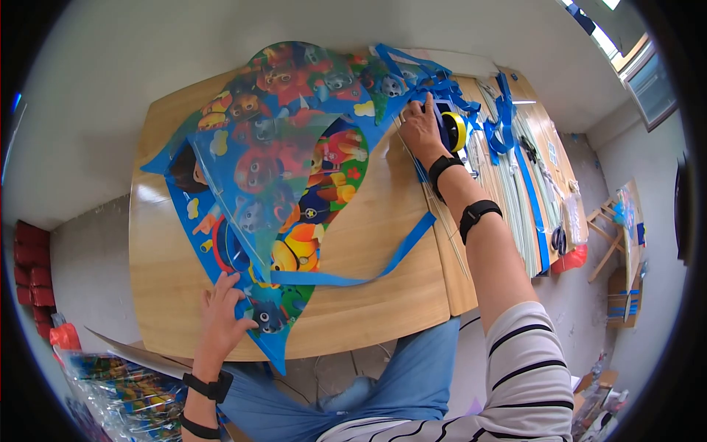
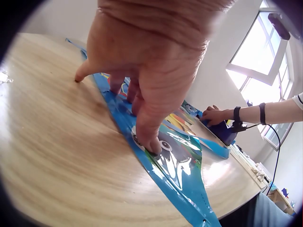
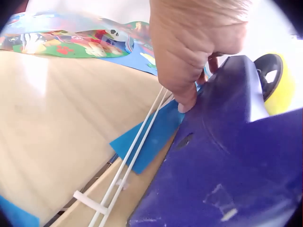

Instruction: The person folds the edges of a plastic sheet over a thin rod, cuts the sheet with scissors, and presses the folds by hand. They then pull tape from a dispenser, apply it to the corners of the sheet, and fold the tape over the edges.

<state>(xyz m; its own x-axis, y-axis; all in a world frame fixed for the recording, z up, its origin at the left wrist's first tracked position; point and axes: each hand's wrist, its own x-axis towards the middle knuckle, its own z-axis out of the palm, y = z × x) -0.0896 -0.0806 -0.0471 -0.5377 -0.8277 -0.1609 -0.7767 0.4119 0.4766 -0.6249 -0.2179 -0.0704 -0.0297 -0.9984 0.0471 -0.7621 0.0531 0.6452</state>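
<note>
The wooden worktop (image 1: 383,250) carries everything, and most of it is covered by the kite (image 1: 280,147), a large foil sheet with cartoon dogs printed on it. It lies flat, with one pointed corner toward you and the wide part toward the far edge. I think it is spread out like this so that the foil does not fold over itself.

A long blue tail strip (image 1: 383,261) runs from the near part of the kite across the bare wood to the right.

At the far right edge of the kite stands a dark blue tool (image 3: 227,156) with a yellow wheel (image 1: 458,131) on its side. It looks like a reel or a dispenser, but the view is too close for me to be sure. Two thin white rods (image 3: 137,142) lie side by side just beside it, over a piece of blue strip.

Your left hand (image 1: 221,317) is released. Its fingers (image 2: 152,142) are spread and press down on the near corner of the kite, and the thumb touches the wood. This probably pins the light foil so that it cannot slide.

Your right hand (image 1: 421,129) is at the blue tool with the fingers curled, and one fingertip (image 3: 185,105) is down where the rods pass. I cannot tell whether it grasps the tool, pinches the rods or only presses on them.
</note>
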